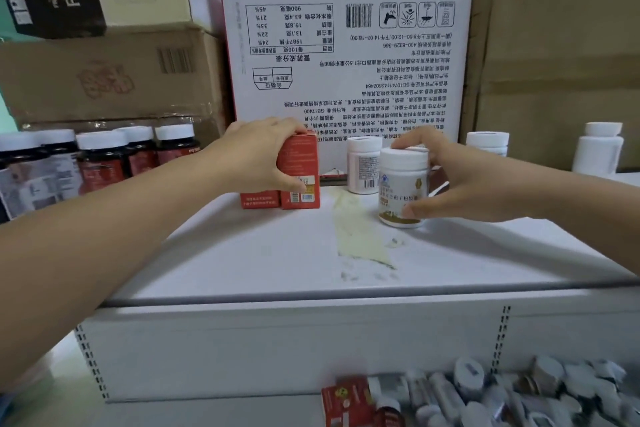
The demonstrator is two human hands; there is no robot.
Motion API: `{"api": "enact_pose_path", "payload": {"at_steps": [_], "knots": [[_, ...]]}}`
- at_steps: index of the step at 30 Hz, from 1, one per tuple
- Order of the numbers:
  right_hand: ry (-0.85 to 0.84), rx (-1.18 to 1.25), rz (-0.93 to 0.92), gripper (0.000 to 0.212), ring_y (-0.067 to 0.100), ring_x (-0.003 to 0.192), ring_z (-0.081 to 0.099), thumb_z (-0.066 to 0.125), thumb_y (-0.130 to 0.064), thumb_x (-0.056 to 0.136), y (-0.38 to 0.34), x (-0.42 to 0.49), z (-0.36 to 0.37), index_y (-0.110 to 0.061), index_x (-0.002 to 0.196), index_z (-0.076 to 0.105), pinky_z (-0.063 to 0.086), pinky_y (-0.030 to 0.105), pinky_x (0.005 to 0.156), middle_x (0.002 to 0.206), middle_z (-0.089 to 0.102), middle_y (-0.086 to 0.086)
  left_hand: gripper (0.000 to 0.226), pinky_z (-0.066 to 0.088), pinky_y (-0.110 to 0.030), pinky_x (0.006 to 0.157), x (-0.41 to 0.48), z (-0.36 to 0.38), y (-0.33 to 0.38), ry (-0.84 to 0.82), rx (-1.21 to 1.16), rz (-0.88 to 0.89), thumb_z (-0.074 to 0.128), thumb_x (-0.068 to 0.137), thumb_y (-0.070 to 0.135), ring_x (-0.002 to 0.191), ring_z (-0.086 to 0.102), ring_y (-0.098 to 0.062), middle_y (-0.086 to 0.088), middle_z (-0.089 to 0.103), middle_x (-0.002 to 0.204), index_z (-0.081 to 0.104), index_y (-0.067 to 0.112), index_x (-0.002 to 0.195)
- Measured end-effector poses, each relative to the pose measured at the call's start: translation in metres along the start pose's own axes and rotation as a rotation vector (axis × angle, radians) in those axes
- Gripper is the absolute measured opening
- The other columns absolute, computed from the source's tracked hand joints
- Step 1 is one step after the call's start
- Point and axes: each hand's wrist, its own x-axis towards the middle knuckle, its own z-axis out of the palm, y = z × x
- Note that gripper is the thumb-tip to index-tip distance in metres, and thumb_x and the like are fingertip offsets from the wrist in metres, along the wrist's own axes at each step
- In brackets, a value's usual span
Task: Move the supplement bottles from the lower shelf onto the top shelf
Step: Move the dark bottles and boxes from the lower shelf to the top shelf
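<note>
The left hand (pixel 256 156) curls round a tall red cardboard box (pixel 299 166) standing on the white metal top shelf (pixel 242 253). At three o'clock from it, the right hand (pixel 464 180) wraps a squat white plastic bottle with gold-banded label (pixel 401 184), upright there. Placing seems underway; next, release both and reach to six o'clock for the heaped loose bottles (pixel 485 392).

The white top shelf (pixel 242 263), stained yellow at the middle, carries a tall red box (pixel 306 159) left of centre. A low red box (pixel 259 199) touches its left side. Right of centre stands a gold-labelled white bottle (pixel 401 184), with a plain white bottle (pixel 362 165) just behind it. Dark white-capped bottles (pixel 104 159) stand far left, and a large white carton (pixel 346 45) is at the back. The lower shelf (pixel 207 409) holds a jumble of bottles (pixel 485 392) near right.
</note>
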Motion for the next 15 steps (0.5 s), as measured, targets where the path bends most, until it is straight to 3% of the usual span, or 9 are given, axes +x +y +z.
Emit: {"api": "enact_pose_path", "payload": {"at_steps": [6,11,15], "knots": [[0.011,-0.040,0.053,0.073,0.019,0.092,0.065,0.079,-0.031,0.072,0.010,0.008,-0.004,-0.045,0.125,0.030,0.054,0.040,0.084,0.098,0.066,-0.001,0.087,0.035,-0.040,0.105,0.000,-0.001,-0.002,-0.004,0.037,0.008,0.076,0.069,0.058,0.121,0.051,-0.019,0.004,0.051,0.133,0.036,0.028,0.141],[0.020,-0.055,0.062,0.074,0.021,0.092,0.064,0.078,-0.027,0.075,0.016,0.011,-0.006,-0.040,0.130,0.029,0.054,0.036,0.082,0.100,0.063,0.000,0.093,0.033,-0.043,0.109,0.001,0.000,-0.003,0.003,0.071,0.009,0.074,0.068,0.061,0.129,0.044,-0.020,0.001,0.048,0.141,0.034,0.025,0.144],[0.032,-0.085,0.090,0.074,0.022,0.090,0.064,0.077,-0.024,0.078,0.027,0.019,-0.010,-0.037,0.132,0.028,0.053,0.035,0.078,0.101,0.063,0.002,0.087,0.027,-0.042,0.112,-0.002,-0.010,0.022,0.155,0.058,0.129,0.070,0.073,0.059,0.135,0.035,-0.021,-0.002,0.044,0.144,0.038,0.020,0.144]]}}
